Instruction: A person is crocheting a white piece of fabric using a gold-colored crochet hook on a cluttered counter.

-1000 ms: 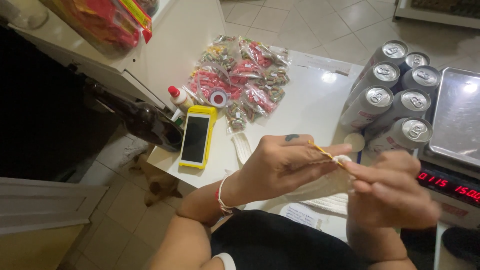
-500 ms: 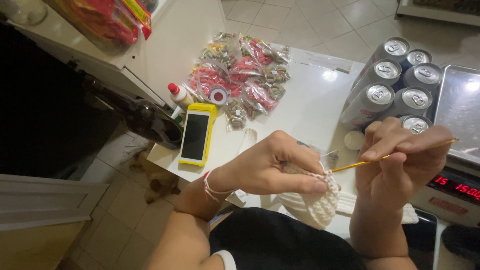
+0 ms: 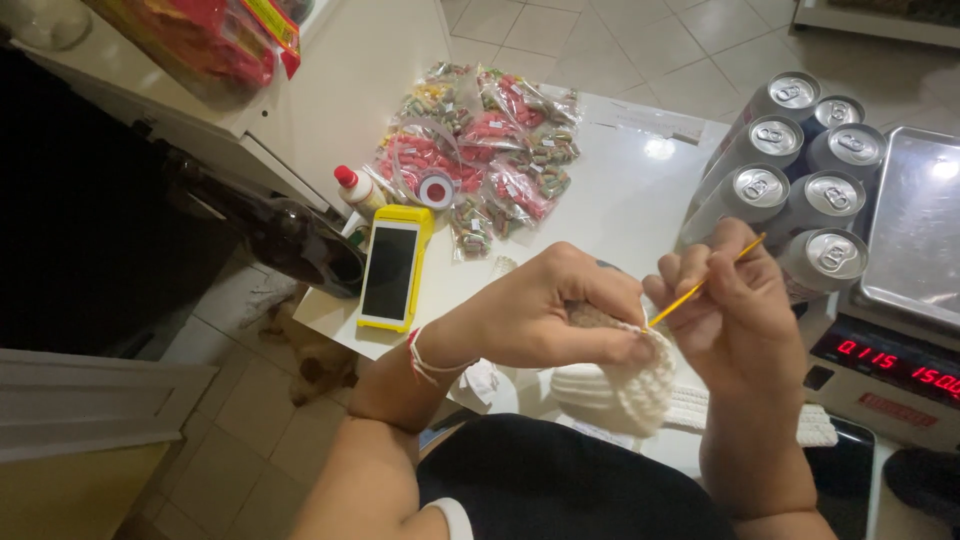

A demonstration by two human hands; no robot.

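Here, left hand pinching cream crochet, right hand gripping yellow hook, its tip seemingly in the stitches, cans behind, phone left.

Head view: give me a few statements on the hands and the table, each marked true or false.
1. The right hand holds a yellow crochet hook. True.
2. The left hand grips the cream crochet piece. True.
3. The phone in a yellow case lies screen down. False: its dark screen faces up.
4. The drink cans lie on their sides. False: they stand upright, tops showing.
5. The bags of sweets sit on the scale's steel tray. False: they lie on the white table.
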